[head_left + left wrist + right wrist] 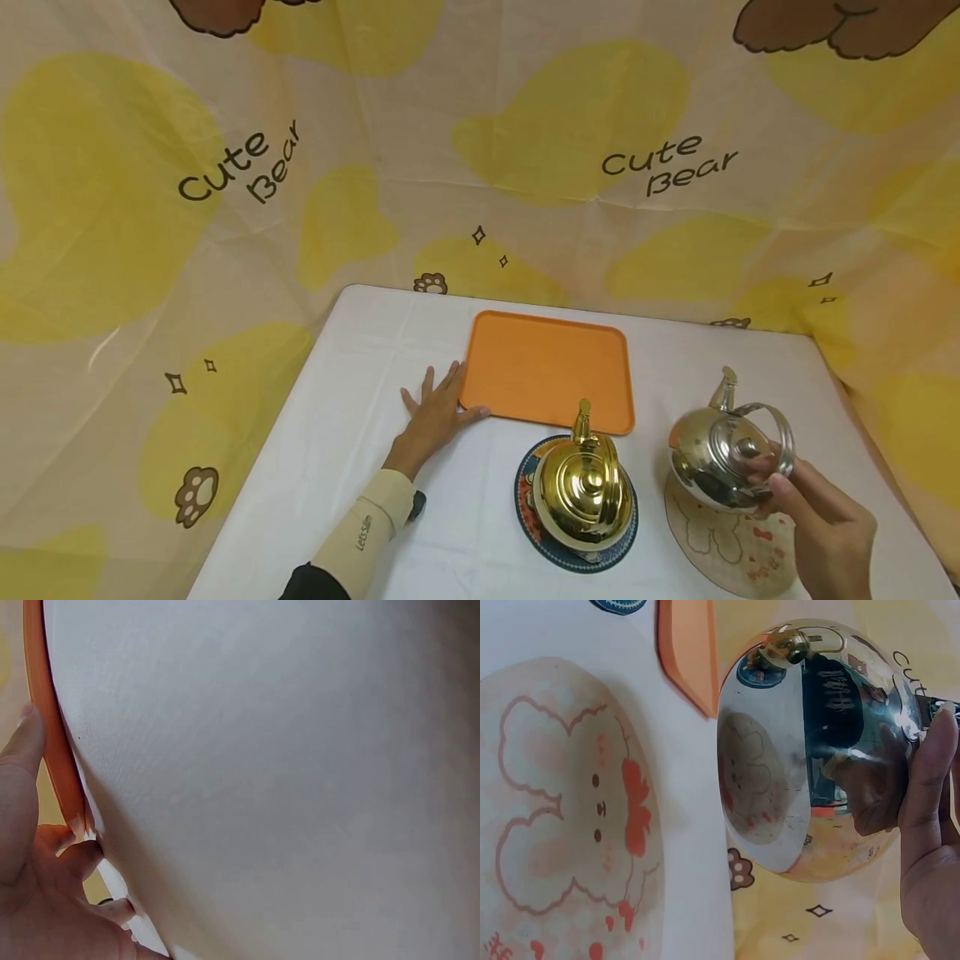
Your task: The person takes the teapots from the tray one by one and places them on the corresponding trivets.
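Note:
My right hand [832, 521] grips the handle of a shiny silver teapot [716, 458], held up over a round bunny-print mat [720, 546]. In the right wrist view the teapot's polished body [817, 750] hangs beside the mat [577, 795], mirroring it. My left hand [438, 417] has its fingers spread at the near left corner of an orange tray [547, 371]; the thumb lies along the tray's front edge. The left wrist view shows the thumb against the orange rim [56, 750] and the other fingers at the white tabletop.
A gold teapot [585, 492] stands on a round blue patterned mat [528, 533], between my hands and just in front of the tray. The white table [315, 483] ends at a yellow bear-print curtain [525, 150] behind and on both sides.

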The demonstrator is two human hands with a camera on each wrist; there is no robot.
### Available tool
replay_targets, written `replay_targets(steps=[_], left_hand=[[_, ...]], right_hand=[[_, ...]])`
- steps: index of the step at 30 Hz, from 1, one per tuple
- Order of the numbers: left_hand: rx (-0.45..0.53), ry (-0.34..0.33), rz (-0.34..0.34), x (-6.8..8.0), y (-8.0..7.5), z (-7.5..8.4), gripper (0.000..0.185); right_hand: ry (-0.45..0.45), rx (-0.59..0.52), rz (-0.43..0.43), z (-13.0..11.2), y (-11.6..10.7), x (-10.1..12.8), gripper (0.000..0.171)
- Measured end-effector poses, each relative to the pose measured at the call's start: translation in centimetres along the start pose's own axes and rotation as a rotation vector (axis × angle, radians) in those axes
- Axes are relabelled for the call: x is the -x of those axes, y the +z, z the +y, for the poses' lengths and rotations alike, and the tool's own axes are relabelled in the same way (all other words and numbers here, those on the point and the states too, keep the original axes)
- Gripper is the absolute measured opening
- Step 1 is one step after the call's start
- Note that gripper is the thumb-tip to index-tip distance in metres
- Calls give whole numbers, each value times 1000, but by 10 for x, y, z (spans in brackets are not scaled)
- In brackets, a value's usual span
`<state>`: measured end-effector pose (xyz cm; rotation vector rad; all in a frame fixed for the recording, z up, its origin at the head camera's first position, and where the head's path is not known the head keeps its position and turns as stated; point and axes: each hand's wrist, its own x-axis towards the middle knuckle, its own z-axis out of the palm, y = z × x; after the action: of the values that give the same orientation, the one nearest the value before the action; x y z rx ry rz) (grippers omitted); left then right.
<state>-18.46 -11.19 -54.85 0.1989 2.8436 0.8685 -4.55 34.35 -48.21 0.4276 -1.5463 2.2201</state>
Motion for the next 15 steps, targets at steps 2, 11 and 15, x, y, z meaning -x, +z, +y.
replay_targets(steps=[2, 11, 15], left_hand=[[-1, -1, 0, 0, 0, 0, 99], [-1, -1, 1, 0, 0, 0, 99], [-7, -6, -2, 0, 0, 0, 99]], right_hand=[[-13, -30, 4, 0, -1, 1, 35], [14, -28, 47, -8, -4, 11, 34], [20, -3, 52, -11, -5, 15, 34]])
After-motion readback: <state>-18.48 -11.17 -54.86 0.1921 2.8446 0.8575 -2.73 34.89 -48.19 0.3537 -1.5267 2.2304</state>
